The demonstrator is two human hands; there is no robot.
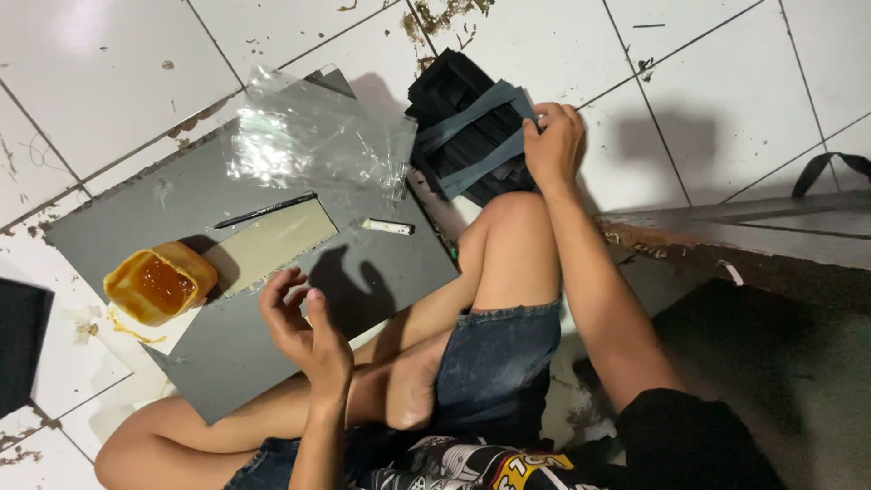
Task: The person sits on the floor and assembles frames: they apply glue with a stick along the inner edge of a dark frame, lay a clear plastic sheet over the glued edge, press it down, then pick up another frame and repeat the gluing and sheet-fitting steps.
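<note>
My right hand (552, 143) reaches forward past my knee and grips a grey strip on a stack of black pieces (458, 127) lying on the white tiled floor. My left hand (304, 322) hovers with fingers apart over a large grey board (227, 345), holding nothing. On that board lie a pale rectangular sheet (272, 243), a black pen (263, 210) and a small white tube (388, 226). An open yellow tub of amber glue (159, 283) sits at the board's left edge.
Crumpled clear plastic wrap (313, 136) lies on the far part of the board. A dark low ledge (744, 231) runs to the right with a black strap (830, 168) beyond it. A black object (20, 340) sits at the left edge. My bare legs fold under me.
</note>
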